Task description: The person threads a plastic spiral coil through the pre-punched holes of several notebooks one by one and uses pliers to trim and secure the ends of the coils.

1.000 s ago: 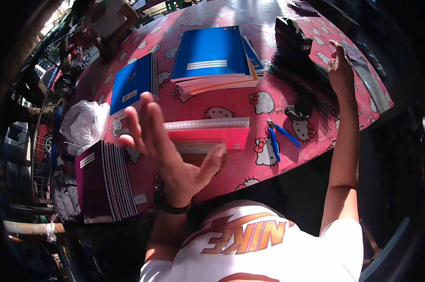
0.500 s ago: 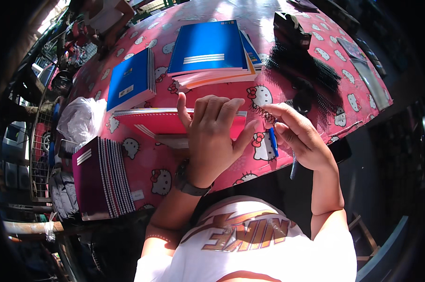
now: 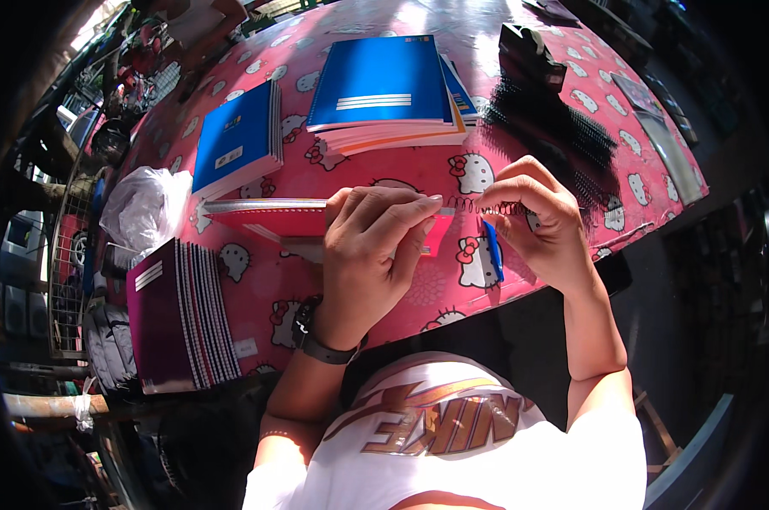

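Head view: both hands work close together over a bench (image 3: 418,291) spread with a pink cover printed with white cat faces. On it, in front of the person, is a red notebook (image 3: 261,221), its long edge with a row of small holes turned away from the body and white pages showing beyond. Left hand (image 3: 374,238), a dark band (image 3: 329,350) at its wrist, lies over the right part of the notebook, fingers bent at the far edge, thumb and forefinger tips near each other; I cannot tell whether its grip is clenched on the book or only steadies it. Right hand (image 3: 533,217) has its grip closed, thumb and fingers pinching a thin dark wire coil (image 3: 467,205), which reaches leftward toward the notebook's right end, roughly in line with the holed edge. Just below the right hand lies a blue-handled tool (image 3: 493,252), partly hidden. Farther off are a large stack of blue notebooks (image 3: 376,81) and, to its left, a smaller blue stack (image 3: 236,140). A heap of black coils (image 3: 559,127) lies to the right, and purple notebooks (image 3: 159,319) and a clear plastic bag (image 3: 145,208) to the left
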The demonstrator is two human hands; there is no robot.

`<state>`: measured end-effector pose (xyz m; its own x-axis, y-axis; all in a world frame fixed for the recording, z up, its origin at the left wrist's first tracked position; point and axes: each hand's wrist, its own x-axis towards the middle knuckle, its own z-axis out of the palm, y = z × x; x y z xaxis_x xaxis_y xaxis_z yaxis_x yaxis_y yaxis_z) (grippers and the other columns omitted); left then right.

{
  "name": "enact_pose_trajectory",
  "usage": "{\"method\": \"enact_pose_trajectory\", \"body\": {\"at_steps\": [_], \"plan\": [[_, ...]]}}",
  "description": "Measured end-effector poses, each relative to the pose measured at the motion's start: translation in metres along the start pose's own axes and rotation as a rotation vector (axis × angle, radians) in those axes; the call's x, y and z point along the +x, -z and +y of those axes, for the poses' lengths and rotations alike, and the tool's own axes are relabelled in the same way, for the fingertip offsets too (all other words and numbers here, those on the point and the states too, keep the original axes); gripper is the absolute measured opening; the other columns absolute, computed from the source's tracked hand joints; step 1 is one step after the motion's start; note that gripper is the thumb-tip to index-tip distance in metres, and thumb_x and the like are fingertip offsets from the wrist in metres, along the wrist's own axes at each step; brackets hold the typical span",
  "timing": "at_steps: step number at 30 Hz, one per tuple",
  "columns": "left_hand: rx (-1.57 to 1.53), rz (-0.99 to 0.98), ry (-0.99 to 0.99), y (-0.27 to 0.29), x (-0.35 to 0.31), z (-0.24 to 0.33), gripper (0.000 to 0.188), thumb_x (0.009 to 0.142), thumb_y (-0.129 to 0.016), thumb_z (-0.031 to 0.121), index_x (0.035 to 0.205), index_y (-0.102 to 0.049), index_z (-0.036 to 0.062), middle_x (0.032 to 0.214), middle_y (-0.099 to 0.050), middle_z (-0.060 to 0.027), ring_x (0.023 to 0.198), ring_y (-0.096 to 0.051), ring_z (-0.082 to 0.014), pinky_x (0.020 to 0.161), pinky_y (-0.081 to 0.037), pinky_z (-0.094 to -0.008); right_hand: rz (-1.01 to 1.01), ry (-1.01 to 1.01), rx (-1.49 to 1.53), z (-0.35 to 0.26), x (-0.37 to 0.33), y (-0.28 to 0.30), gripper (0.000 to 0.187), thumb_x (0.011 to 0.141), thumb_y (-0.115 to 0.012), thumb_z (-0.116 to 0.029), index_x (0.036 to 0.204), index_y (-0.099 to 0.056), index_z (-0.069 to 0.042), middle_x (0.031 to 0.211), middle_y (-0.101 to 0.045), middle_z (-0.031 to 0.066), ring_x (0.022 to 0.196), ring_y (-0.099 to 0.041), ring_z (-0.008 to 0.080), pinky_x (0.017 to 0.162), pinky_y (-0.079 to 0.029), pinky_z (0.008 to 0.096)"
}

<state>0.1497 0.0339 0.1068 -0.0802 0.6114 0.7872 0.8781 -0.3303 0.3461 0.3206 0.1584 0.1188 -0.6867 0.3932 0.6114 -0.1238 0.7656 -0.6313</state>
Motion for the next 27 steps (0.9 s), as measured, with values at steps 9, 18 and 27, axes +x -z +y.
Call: {"method": "enact_pose_trajectory", "body": {"at_steps": [9, 18, 27], "plan": [[-0.004, -0.001, 0.015, 0.001, -0.002, 0.003, 0.024, 0.073, -0.066, 0.0, 0.094, -0.065, 0.0111, 0.086, -0.064, -0.002, 0.08, -0.061, -0.0212, 0.075, -0.044, -0.0343, -0.071, 0.056, 0.038, 0.006, 0.006, 0.001, 0.029, 0.065, -0.059, 0.014, 0.087, -0.063, -0.005, 0.084, -0.056, 0.0054, 0.078, -0.057, 0.0181, 0.065, -0.047, 0.0287], [0.036, 0.023, -0.099, 0.002, -0.014, -0.004, 0.025, 0.07, -0.068, 0.003, 0.093, -0.066, 0.0149, 0.088, -0.065, 0.0025, 0.083, -0.06, -0.0162, 0.091, -0.038, -0.0395, -0.202, 0.095, -0.072, -0.003, 0.011, 0.006, 0.024, 0.066, -0.065, 0.01, 0.084, -0.062, -0.005, 0.081, -0.056, 0.0054, 0.076, -0.056, 0.0189, 0.064, -0.046, 0.0293], [0.004, 0.052, -0.039, -0.001, -0.008, -0.004, 0.018, 0.074, -0.069, 0.004, 0.088, -0.064, 0.014, 0.089, -0.065, 0.0007, 0.084, -0.061, -0.0177, 0.094, -0.036, -0.0393, -0.263, 0.082, -0.021, -0.003, 0.008, 0.012, 0.027, 0.07, -0.064, 0.008, 0.093, -0.064, -0.005, 0.083, -0.056, 0.0081, 0.075, -0.059, 0.0217, 0.064, -0.048, 0.0298]]}}
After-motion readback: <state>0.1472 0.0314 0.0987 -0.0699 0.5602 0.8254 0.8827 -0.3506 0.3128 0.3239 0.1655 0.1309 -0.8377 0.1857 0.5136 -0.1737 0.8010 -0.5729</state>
